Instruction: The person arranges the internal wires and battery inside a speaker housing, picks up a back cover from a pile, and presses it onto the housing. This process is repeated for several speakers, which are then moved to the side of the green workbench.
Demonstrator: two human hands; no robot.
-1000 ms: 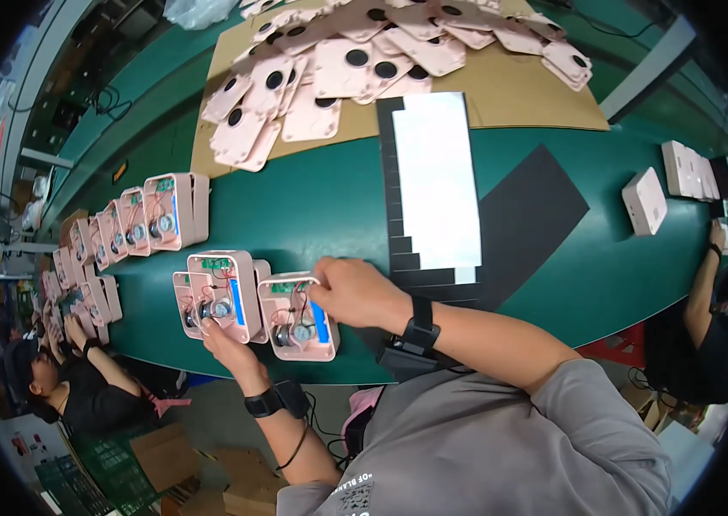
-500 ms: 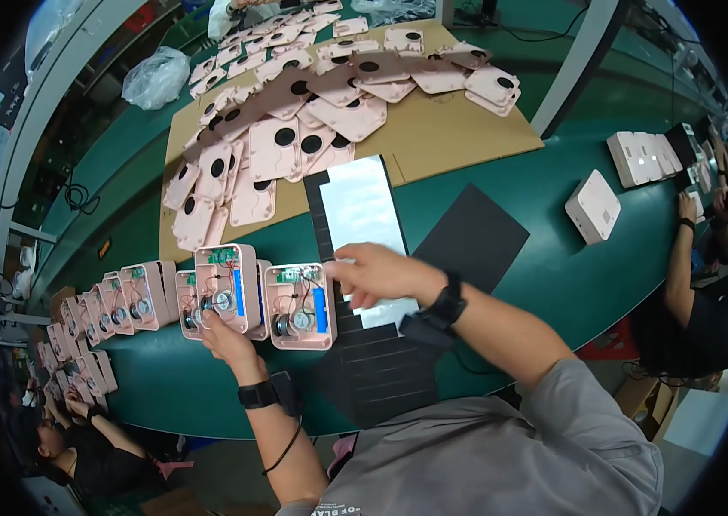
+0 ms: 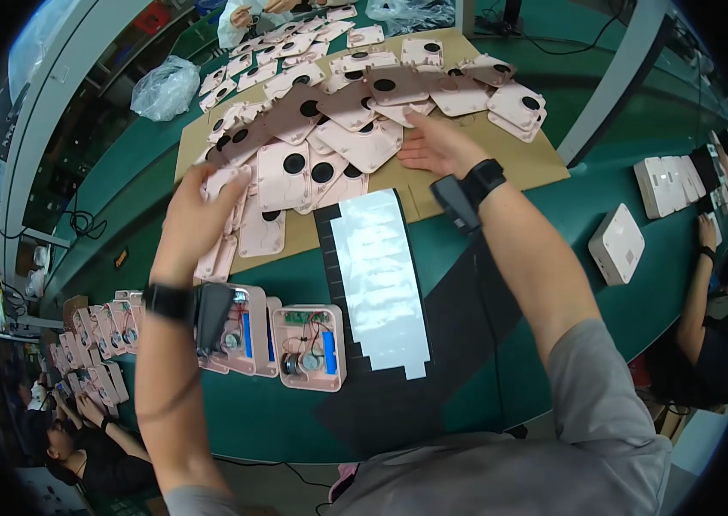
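Observation:
My left hand (image 3: 195, 217) is at the left front of a heap of flat pink plastic covers (image 3: 283, 163) with black round discs. Its thumb and forefinger are apart against the covers there; the other fingers are partly hidden. My right hand (image 3: 440, 144) reaches the right side of the heap, fingers stretched out and palm turned inward, with the fingertips at a cover's edge. Nearer me stands an open pink housing (image 3: 340, 344) with a green circuit board, a blue cylindrical cell and wires inside. More open housings (image 3: 248, 331) sit beside it, partly behind my left forearm.
The heap lies on a cardboard sheet (image 3: 544, 163). A silvery-white sheet (image 3: 381, 284) lies over black sheets on the green table. A closed white box (image 3: 617, 245) stands at right, near a row of white boxes (image 3: 672, 185). Co-workers sit at both sides.
Both hands have left the open housings and the silvery sheet and moved forward to the heap of covers. The right hand has opened out flat. The view has shifted slightly.

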